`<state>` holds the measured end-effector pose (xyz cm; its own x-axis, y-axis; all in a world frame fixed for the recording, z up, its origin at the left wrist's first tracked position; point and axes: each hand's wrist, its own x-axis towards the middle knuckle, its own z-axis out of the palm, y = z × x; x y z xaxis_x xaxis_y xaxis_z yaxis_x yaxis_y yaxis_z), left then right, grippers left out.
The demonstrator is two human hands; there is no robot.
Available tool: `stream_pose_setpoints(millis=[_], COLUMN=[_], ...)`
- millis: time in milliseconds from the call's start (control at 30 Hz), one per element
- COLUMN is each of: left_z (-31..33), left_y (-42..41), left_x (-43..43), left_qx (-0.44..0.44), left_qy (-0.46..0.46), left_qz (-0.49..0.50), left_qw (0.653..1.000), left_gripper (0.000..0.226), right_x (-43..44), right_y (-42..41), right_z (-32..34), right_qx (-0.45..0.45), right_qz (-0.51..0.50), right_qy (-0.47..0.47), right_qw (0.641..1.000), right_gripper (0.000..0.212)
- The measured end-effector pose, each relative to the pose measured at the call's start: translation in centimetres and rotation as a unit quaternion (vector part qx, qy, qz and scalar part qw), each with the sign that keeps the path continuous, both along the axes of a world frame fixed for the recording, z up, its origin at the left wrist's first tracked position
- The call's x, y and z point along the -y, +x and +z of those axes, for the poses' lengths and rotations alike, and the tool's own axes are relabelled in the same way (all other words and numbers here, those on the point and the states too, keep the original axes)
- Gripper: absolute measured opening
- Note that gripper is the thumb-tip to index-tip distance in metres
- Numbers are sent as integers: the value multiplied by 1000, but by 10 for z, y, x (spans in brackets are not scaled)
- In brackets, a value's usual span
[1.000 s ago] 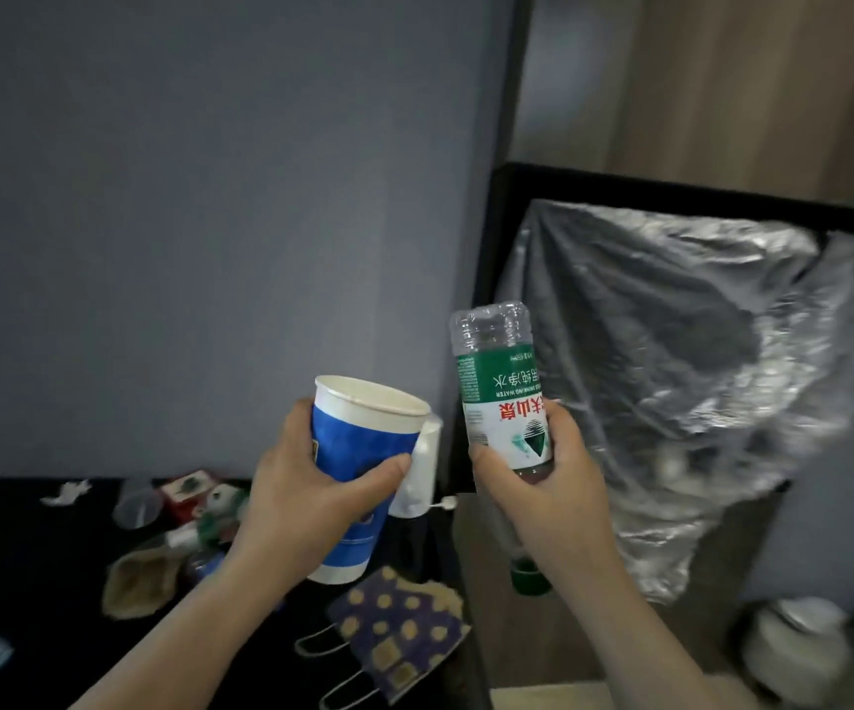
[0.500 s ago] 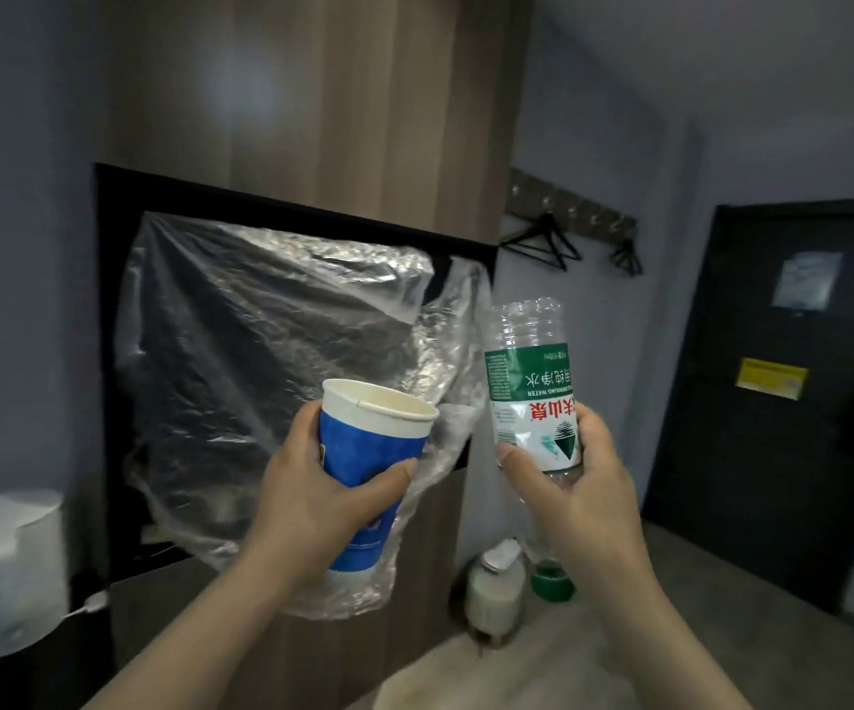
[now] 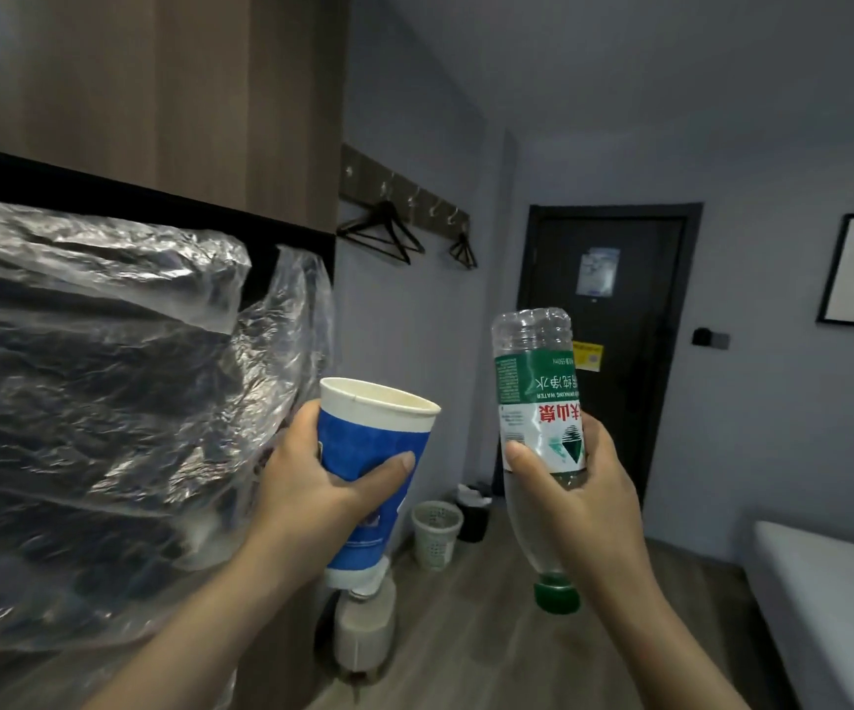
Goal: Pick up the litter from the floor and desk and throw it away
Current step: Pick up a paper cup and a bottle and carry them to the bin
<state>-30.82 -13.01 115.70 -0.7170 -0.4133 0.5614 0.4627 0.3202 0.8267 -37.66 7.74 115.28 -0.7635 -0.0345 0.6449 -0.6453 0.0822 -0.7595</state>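
Left grip (image 3: 312, 479) and right grip (image 3: 578, 484) swung rightward, door (image 3: 630, 402) beyond them.
Left clasped paper cup (image 3: 379, 433); right clasped upturned water bottle (image 3: 537, 392).

Both forearms are reaching forward, side by side. The left hand (image 3: 312, 489) is gripping a blue paper cup (image 3: 368, 438), thumb lying across its front; the right hand (image 3: 589, 504) is holding an inverted water bottle (image 3: 537, 392).
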Motion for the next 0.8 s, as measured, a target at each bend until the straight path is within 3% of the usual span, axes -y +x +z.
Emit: stream_pose_setpoints(millis=[467,800], left_z=[-25,-21], left_y=[-168,-305], left_x=[59,31], left_qx=[25,16], left_qy=[14,-19], left_qz=[-33,-15], left_qw=[999,1000], left_gripper=[46,43], right_x=[47,17], right_y=[-133,-279], right_z=[-11,-18], right_qx=[10,13], right_qz=[-88,-81], right_qy=[48,20], right_qw=[995,996], right_gripper=[25,34])
